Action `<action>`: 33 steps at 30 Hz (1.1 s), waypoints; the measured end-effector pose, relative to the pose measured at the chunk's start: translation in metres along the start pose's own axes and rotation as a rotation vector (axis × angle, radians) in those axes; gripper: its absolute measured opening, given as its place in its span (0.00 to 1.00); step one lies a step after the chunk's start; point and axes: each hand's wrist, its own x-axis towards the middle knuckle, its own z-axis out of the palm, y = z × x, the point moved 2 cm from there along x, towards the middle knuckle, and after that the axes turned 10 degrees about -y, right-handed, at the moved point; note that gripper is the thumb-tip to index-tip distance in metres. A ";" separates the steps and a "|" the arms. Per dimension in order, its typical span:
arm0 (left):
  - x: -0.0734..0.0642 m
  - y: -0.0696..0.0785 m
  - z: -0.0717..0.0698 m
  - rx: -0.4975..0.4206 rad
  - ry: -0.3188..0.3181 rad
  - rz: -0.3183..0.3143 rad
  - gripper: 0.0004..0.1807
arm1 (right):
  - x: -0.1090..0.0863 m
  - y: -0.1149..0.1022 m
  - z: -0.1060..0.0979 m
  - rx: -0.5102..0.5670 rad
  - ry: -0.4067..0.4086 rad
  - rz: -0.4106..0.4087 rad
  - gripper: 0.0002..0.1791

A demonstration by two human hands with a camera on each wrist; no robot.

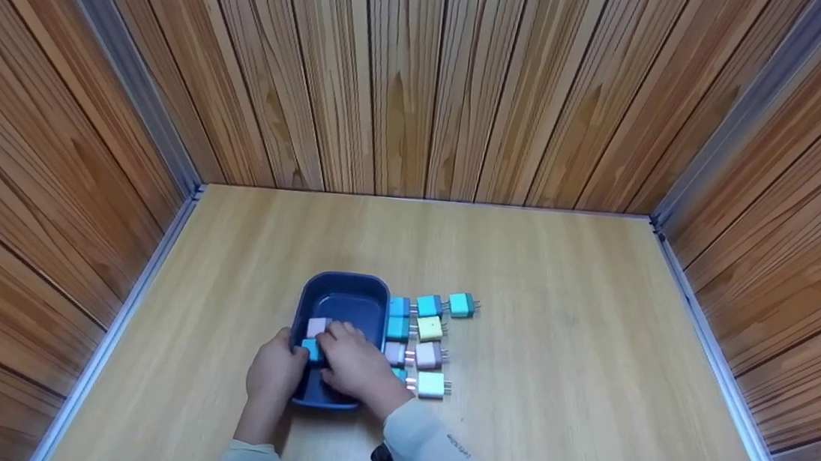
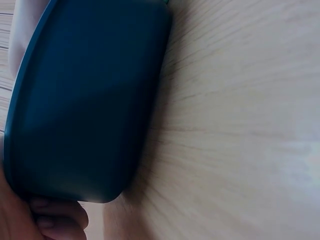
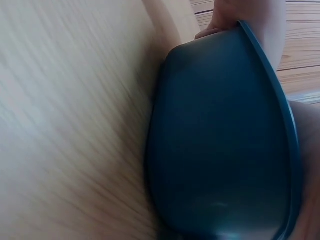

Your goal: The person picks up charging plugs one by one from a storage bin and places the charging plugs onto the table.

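Two hands: left hand [image 1: 275, 372] grips blue tub [image 1: 341, 301] near rim, fingers curled; right hand [image 1: 356, 364] inside, fingers on teal plug [image 1: 310, 349], grip unclear.
Tub: on counter [image 1: 558, 335]; could tip.
Loose plugs [image 1: 430, 328]: beside tub; may scatter.

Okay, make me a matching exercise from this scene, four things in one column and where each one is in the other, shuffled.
Things:
1. blue tub
2. yellow charger plug
3. left hand
4. right hand

Places:
A. reaching over the tub's near end
B. on the table, right of the tub, among the other plugs
C. on the wooden table, in front of the person
D. at the tub's left near rim

Pairs: 1-C, 2-B, 3-D, 4-A
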 end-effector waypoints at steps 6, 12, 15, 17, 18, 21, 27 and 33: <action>0.001 0.000 -0.001 0.009 0.003 -0.012 0.15 | 0.006 -0.001 0.003 -0.021 -0.004 -0.017 0.28; 0.000 -0.001 -0.001 0.017 0.013 0.006 0.14 | 0.011 -0.002 0.006 -0.082 0.010 -0.051 0.25; -0.001 0.000 -0.001 0.008 0.018 0.017 0.11 | 0.013 -0.002 0.006 -0.111 0.019 -0.063 0.26; -0.001 0.000 -0.001 0.003 0.016 0.017 0.09 | 0.014 -0.002 0.006 -0.112 0.019 -0.063 0.26; -0.001 0.001 -0.002 0.001 0.014 0.016 0.09 | 0.015 -0.002 0.006 -0.107 0.018 -0.060 0.26; 0.000 0.001 -0.002 -0.002 0.011 0.013 0.08 | 0.016 -0.002 0.006 -0.099 0.012 -0.052 0.26; 0.000 0.001 -0.001 -0.021 0.012 0.016 0.08 | 0.019 -0.003 0.008 -0.107 0.004 -0.041 0.23; 0.000 0.000 -0.001 -0.023 0.013 0.021 0.09 | 0.021 -0.004 0.008 -0.096 -0.007 -0.037 0.21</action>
